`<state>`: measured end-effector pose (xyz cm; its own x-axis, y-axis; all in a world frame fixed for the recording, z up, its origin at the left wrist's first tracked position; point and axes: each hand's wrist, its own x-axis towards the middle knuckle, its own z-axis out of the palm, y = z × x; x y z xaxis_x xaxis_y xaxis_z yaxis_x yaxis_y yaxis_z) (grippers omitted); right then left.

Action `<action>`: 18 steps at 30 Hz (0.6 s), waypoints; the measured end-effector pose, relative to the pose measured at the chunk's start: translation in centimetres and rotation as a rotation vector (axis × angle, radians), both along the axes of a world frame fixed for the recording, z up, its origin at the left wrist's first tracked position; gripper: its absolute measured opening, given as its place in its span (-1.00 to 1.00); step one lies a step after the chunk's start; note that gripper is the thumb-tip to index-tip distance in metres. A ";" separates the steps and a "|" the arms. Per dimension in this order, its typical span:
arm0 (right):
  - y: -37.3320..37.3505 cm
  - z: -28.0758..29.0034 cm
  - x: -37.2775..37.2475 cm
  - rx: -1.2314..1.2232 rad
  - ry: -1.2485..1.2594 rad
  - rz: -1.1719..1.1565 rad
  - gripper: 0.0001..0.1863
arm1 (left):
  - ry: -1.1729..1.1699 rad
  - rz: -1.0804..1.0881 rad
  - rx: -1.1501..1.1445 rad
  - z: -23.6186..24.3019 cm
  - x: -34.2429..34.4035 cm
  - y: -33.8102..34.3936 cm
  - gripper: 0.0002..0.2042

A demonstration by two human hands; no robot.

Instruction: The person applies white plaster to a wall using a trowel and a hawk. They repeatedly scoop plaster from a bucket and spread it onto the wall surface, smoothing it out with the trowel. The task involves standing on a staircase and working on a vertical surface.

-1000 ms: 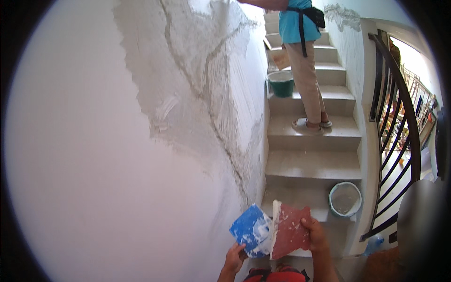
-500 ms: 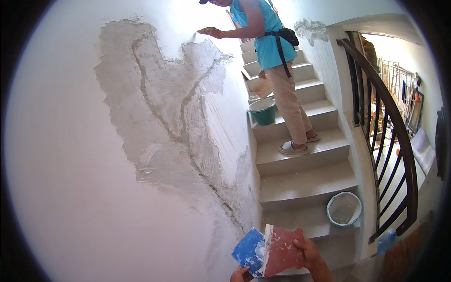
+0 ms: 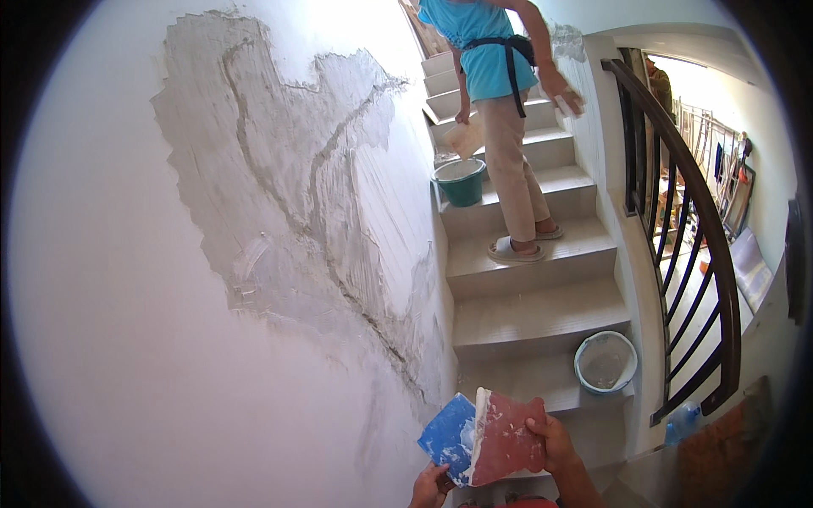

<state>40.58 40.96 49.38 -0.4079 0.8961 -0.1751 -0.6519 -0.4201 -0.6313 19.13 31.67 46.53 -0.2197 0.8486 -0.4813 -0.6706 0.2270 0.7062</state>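
My left hand (image 3: 430, 486), fingers closed, grips a blue putty scraper (image 3: 442, 433) smeared with white putty. In my right hand (image 3: 557, 444) is a wider red putty scraper (image 3: 512, 442), held with thumb on its face. Along the red scraper's left edge runs a thick line of putty, and this edge meets or overlaps the blue blade. Both tools are low in the view, over the stairs. To their upper left, the white wall has a grey rough patch (image 3: 199, 152) with a branching crack (image 3: 315, 182) through it.
A co-worker in a blue top (image 3: 487, 68) stands higher on the stairs (image 3: 542, 313), holding a pale scraper (image 3: 462, 138) above a green bucket (image 3: 463, 195). A pale bucket (image 3: 603, 391) sits on a lower step. On the right curves a dark handrail (image 3: 710, 195).
The co-worker's raised hand has left the wall, and an arm now hangs to the right. My view has shifted slightly. Both scrapers remain in my hands, still together.
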 end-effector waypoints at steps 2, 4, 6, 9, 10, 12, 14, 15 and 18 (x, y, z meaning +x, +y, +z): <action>0.0 0.1 -0.5 0.002 -0.003 -0.017 -0.72 | -0.006 0.011 0.039 0.2 -0.4 -0.5 -0.79; -0.1 0.4 -0.8 0.002 -0.014 -0.006 -0.71 | 0.003 -0.050 0.077 -2.1 -1.8 -0.6 -0.71; -0.3 0.7 -1.0 0.001 -0.041 -0.003 -0.71 | 0.002 -0.081 0.110 -3.8 -2.8 -0.5 -0.66; -0.6 1.2 -1.2 0.003 -0.078 0.003 -0.70 | -0.026 -0.074 0.148 -4.4 -3.2 -0.6 -0.66; -0.6 1.1 -1.2 0.008 -0.075 0.009 -0.68 | -0.023 -0.063 0.161 -4.2 -3.1 -0.6 -0.65; -0.7 1.1 -1.3 0.006 -0.079 0.026 -0.67 | -0.015 -0.036 0.174 -3.8 -2.9 -1.0 -0.64; -0.9 1.4 -1.5 -0.004 -0.091 0.044 -0.68 | -0.024 -0.039 0.188 -4.0 -3.1 -1.7 -0.62; -0.9 1.2 -1.7 -0.006 -0.092 0.051 -0.68 | -0.028 -0.033 0.189 -3.7 -3.1 -1.9 -0.61; -1.2 1.3 -2.0 0.010 -0.091 0.064 -0.68 | -0.041 -0.009 0.192 -3.3 -2.8 -2.6 -0.61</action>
